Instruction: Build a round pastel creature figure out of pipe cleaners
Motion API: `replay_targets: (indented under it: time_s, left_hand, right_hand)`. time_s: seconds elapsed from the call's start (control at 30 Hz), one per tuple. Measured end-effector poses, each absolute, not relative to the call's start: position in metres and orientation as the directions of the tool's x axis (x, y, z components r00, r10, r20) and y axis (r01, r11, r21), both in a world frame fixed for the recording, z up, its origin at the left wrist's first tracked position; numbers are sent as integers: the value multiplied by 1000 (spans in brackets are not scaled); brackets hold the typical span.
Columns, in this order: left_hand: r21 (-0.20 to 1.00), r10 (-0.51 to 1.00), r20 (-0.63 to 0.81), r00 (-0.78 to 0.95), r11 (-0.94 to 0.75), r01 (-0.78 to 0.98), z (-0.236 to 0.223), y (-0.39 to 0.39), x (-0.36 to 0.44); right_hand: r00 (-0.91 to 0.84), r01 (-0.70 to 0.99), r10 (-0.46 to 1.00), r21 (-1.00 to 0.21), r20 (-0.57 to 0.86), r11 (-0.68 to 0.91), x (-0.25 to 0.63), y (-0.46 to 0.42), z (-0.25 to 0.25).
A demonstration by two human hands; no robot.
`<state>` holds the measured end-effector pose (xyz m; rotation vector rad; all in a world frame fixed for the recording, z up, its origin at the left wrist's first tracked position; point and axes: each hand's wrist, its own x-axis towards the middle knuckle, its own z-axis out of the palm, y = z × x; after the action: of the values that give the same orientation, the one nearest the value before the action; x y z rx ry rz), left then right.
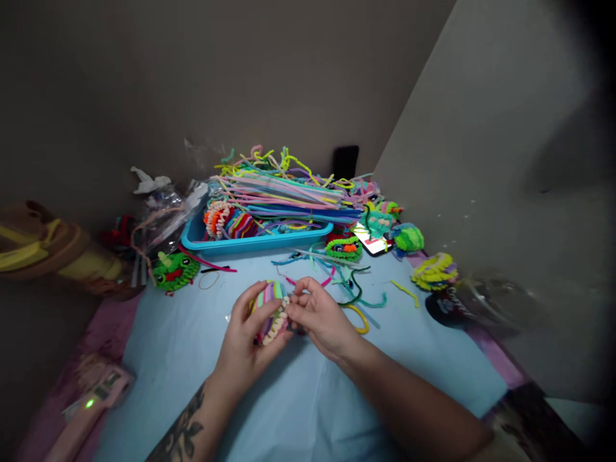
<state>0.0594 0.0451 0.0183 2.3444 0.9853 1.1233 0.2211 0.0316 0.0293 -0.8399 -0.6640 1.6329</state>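
Note:
My left hand cups a small round craft piece made of striped pastel pipe cleaners with a cream fuzzy rim. My right hand pinches the cream rim at the piece's right edge with thumb and fingertips. Both hands hover just above the light blue table cover, near its middle. Part of the piece is hidden behind my left fingers.
A blue tray heaped with pipe cleaners stands at the back. Finished fuzzy pieces lie around: a green one at left, several at right. Loose pipe cleaners lie right of my hands. A pink glue gun sits front left.

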Motion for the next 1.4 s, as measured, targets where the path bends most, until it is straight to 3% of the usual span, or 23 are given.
replay_targets:
  time_s: [0.17, 0.43, 0.77, 1.4]
  left_hand:
    - [486, 675, 558, 482, -737, 469, 15, 46, 60]
    - [478, 673, 564, 478, -738, 475, 16, 44, 63]
    - [708, 803, 472, 364, -591, 386, 22, 44, 64]
    - [752, 815, 460, 352, -568, 334, 25, 44, 62]
  right_hand:
    - [-117, -554, 986, -816, -118, -164, 218, 33, 24]
    - [-69, -465, 995, -881, -68, -93, 217, 32, 25]
    - [-106, -581, 987, -798, -123, -162, 218, 33, 25]
    - [-183, -666, 965, -699, -186, -261, 219, 33, 27]
